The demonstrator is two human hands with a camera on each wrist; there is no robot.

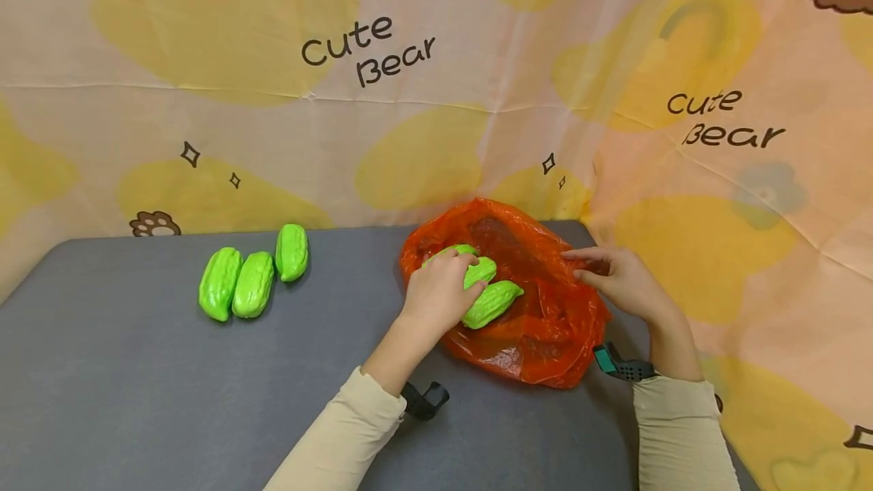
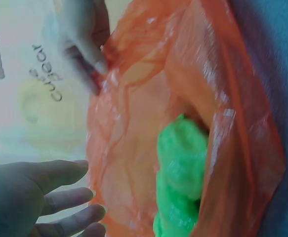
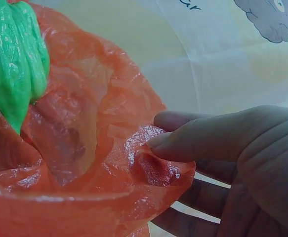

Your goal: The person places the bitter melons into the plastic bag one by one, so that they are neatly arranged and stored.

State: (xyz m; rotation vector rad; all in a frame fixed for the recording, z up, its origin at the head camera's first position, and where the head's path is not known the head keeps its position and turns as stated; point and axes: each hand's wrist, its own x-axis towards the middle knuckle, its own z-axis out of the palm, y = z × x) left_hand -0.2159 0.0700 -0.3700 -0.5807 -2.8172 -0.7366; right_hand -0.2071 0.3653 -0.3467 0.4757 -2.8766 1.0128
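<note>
An orange-red plastic bag point(image 1: 525, 354) lies with its mouth spread wide at the right of the table. Inside rest three bright green, ridged bitter melons point(image 1: 492, 306), lying close together on its left side. My left hand point(image 1: 442, 290) is over them at the bag's left rim; in the left wrist view its fingers point(image 2: 69, 200) are extended and spread, with nothing between them. My right hand point(image 1: 627, 283) pinches the right edge of the bag between thumb point(image 3: 183, 142) and fingers, holding that side up.
On the left of the grey table point(image 1: 123, 370) lie three more bitter melons, two side by side point(image 1: 253, 284) and one point(image 1: 292, 252) slightly behind. A patterned cloth point(image 1: 273, 142) rises along the back and right edges. Dark straps point(image 1: 622, 366) sit at both wrists.
</note>
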